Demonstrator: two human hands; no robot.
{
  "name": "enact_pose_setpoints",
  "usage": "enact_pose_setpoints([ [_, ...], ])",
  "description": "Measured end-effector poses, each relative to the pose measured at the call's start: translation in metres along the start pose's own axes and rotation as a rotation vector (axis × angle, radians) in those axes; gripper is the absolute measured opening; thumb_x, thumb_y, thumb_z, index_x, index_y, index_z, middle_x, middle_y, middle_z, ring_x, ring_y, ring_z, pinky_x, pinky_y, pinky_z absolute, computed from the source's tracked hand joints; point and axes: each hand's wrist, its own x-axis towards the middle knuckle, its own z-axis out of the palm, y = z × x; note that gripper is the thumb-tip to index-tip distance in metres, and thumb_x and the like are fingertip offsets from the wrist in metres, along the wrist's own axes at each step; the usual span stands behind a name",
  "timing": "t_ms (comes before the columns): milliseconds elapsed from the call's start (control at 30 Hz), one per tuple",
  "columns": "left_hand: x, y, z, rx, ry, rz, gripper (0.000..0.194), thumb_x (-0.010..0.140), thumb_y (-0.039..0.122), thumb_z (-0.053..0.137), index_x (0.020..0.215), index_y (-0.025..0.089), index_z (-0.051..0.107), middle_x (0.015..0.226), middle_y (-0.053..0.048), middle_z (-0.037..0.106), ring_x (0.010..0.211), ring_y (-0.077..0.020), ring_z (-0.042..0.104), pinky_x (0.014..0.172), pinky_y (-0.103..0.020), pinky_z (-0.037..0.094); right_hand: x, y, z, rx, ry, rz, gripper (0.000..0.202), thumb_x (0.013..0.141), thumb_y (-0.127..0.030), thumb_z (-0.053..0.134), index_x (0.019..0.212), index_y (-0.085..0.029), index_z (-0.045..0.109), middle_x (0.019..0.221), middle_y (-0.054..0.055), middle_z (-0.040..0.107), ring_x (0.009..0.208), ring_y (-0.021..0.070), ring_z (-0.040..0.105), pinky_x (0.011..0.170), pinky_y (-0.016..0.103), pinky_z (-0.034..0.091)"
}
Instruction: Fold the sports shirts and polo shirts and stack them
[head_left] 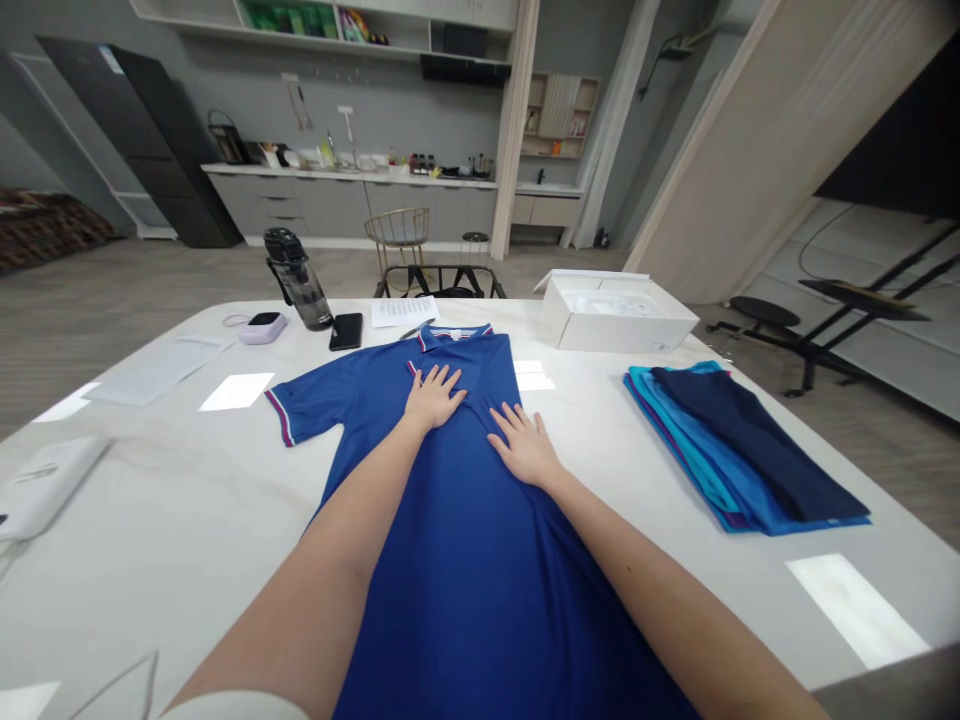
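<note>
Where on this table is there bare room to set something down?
The widest bare stretch of the table lies between the white device at the left edge and the blue shirt. A narrower one is bordered by the right hand, the white box and the folded clothes. The far edge is crowded with the bottle, phone and printed sheet.

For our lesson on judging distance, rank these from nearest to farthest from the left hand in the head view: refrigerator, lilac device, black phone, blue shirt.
1. Blue shirt, under the left hand
2. Black phone, forward and left
3. Lilac device, farther left
4. Refrigerator, far back, left
</note>
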Motion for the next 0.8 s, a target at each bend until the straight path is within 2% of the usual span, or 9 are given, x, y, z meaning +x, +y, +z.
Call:
enact_pose_setpoints([
  [100,-0.006,0.01,-0.003,0.056,0.096,0.031,0.06,0.103,0.051,0.029,0.155,0.024,0.04,0.164,-0.008,0.032,0.153,-0.0269,0.025,0.125,-0.051,0.01,0.0,-0.002,0.001,-0.028,0.021,0.017,0.063,0.103,-0.059,0.023,0.16,-0.032,0.027,0.168,0.002,0.021,0.155,0.0258,0.015,0.123,0.054,0.007],
  [200,-0.025,0.027,-0.003,0.071,0.173,0.076,0.057,0.104,0.039,0.027,0.156,0.018,0.039,0.164,-0.01,0.031,0.152,-0.0245,0.027,0.126,-0.046,0.012,-0.001,-0.004,-0.001,-0.043,0.023,0.024,0.063,0.103,-0.059,0.024,0.16,-0.032,0.028,0.168,0.002,0.022,0.154,0.0256,0.015,0.123,0.054,0.008],
  [333,-0.075,0.052,-0.001,-0.002,0.1,0.05,0.058,0.104,0.042,0.029,0.156,0.018,0.036,0.165,-0.011,0.03,0.153,-0.0253,0.026,0.124,-0.047,0.021,-0.002,-0.004,-0.002,-0.038,0.036,0.01,0.063,0.103,-0.059,0.023,0.159,-0.031,0.029,0.167,0.002,0.024,0.154,0.0257,0.017,0.122,0.055,0.009],
  [433,-0.121,0.064,-0.001,-0.037,0.005,0.111,0.059,0.104,0.048,0.029,0.156,0.022,0.038,0.165,-0.009,0.028,0.153,-0.0266,0.023,0.124,-0.053,0.019,-0.002,-0.004,-0.001,-0.028,0.048,0.007,0.062,0.103,-0.058,0.025,0.159,-0.031,0.03,0.167,0.002,0.025,0.154,0.0254,0.017,0.123,0.055,0.01],
  [533,-0.155,0.068,-0.003,-0.055,-0.028,0.127,0.06,0.103,0.054,0.026,0.157,0.028,0.036,0.165,-0.006,0.028,0.153,-0.0276,0.023,0.123,-0.057,0.016,-0.002,-0.005,-0.002,-0.016,0.047,0.013,0.062,0.103,-0.057,0.027,0.159,-0.031,0.031,0.167,0.003,0.025,0.153,0.0258,0.019,0.122,0.054,0.01],
  [667,-0.17,0.07,-0.007,-0.061,0.0,0.098,0.06,0.103,0.057,0.024,0.157,0.033,0.034,0.165,-0.004,0.029,0.154,-0.027,0.021,0.124,-0.057,0.012,-0.01,-0.01,-0.01,-0.006,0.117,0.045,0.063,0.102,-0.057,0.032,0.158,-0.027,0.033,0.166,0.007,0.026,0.152,0.0279,0.021,0.12,0.056,0.015],
  [800,-0.169,0.071,-0.008,-0.056,-0.005,0.1,0.061,0.103,0.057,0.023,0.157,0.032,0.034,0.165,-0.005,0.029,0.154,-0.0273,0.022,0.124,-0.056,0.013,-0.04,-0.013,-0.015,-0.007,0.183,0.04,0.06,0.101,-0.056,0.039,0.151,-0.023,0.044,0.16,0.012,0.037,0.146,0.0281,0.032,0.117,0.053,0.023],
])
